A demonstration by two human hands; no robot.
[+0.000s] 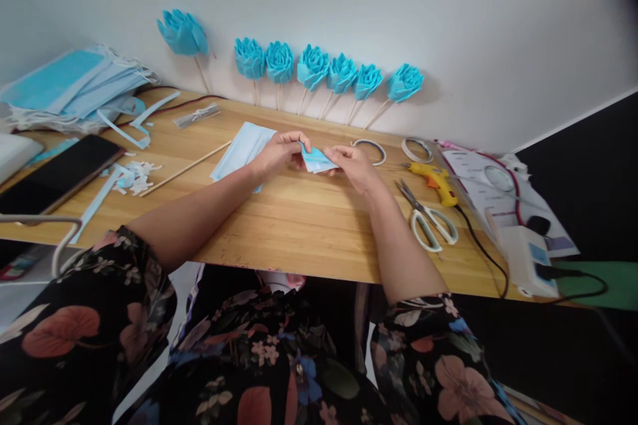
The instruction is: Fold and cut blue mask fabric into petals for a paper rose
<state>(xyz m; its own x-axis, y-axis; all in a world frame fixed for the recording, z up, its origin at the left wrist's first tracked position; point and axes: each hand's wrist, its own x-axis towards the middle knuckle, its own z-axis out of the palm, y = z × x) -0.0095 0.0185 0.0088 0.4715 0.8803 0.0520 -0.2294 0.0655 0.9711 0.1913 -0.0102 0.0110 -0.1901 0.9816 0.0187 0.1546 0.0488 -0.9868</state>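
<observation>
A small folded piece of light-blue face-mask fabric is stretched between my two hands, just above the wooden table. My left hand pinches its left end between thumb and fingers. At the opposite end, my right hand grips it the same way. Under and behind my left hand lies a flat pale-blue mask sheet, partly covered by the hand. Left of that sheet, a thin wooden stick rests slantwise on the table.
Several blue fabric flowers on sticks lean against the wall. Scissors, a yellow glue gun and tape rolls are at right. A mask pile, scraps and a phone lie left.
</observation>
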